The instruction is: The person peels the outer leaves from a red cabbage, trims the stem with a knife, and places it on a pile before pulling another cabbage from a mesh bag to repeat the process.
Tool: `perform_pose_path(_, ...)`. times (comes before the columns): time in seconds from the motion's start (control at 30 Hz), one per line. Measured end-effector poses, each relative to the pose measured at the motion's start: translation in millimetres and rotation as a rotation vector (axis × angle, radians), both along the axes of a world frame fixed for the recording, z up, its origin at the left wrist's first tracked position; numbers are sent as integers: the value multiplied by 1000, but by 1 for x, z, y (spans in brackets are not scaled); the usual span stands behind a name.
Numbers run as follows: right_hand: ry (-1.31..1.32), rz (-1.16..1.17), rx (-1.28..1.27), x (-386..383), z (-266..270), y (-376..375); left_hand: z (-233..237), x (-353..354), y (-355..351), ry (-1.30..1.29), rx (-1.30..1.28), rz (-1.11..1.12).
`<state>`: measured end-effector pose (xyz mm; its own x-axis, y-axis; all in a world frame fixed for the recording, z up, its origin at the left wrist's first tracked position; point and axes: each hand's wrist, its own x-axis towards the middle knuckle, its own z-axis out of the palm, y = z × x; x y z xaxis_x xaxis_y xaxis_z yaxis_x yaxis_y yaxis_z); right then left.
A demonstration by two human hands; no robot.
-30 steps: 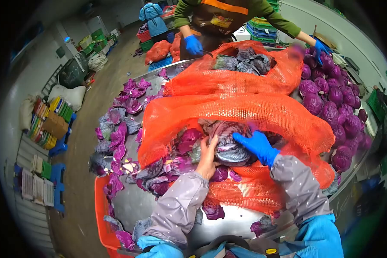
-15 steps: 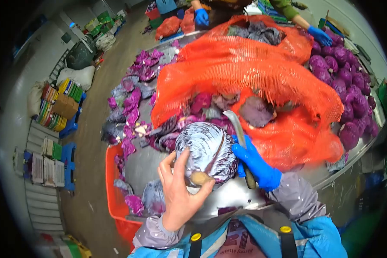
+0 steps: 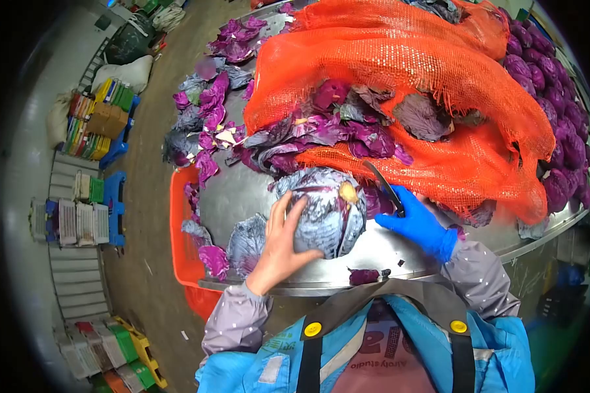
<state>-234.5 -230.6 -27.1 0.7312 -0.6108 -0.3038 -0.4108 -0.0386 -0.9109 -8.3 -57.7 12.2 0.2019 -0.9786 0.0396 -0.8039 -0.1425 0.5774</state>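
A red cabbage (image 3: 322, 219) with dark, bluish outer leaves rests on the metal table (image 3: 233, 196). Its pale cut stem faces up at the upper right. My left hand (image 3: 280, 247), bare, grips the cabbage's left side with fingers on top and thumb at the lower edge. In a blue glove, my right hand (image 3: 416, 226) is closed around a knife (image 3: 381, 182) with a curved blade, just right of the cabbage and apart from it. The knife's handle is mostly hidden by the glove.
An orange mesh sack (image 3: 400, 72) with cabbages inside covers the table's far side. Trimmed purple leaves (image 3: 210, 98) lie along the left edge, above an orange bin (image 3: 185, 242). Peeled cabbages (image 3: 560, 124) are piled at right. Stacked crates (image 3: 82, 219) stand on the floor.
The cabbage has turned, its stem moving from the near side to the upper right. My right hand and the knife have moved right, away from it. The co-worker's hands are out of view.
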Motion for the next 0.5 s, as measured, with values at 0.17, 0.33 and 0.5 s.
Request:
perform_pose_path(0.17, -119, -18, -308, -13, 6, 6, -2, -10, -36, 47, -21, 47)
perform_pose_path(0.33, -91, 45, -575, -22, 17, 9, -13, -7, -59, 114, -82, 82)
perform_pose_path(0.5, 18, 129, -700, -15, 8, 15, -18, 10, -71, 256, -58, 110)
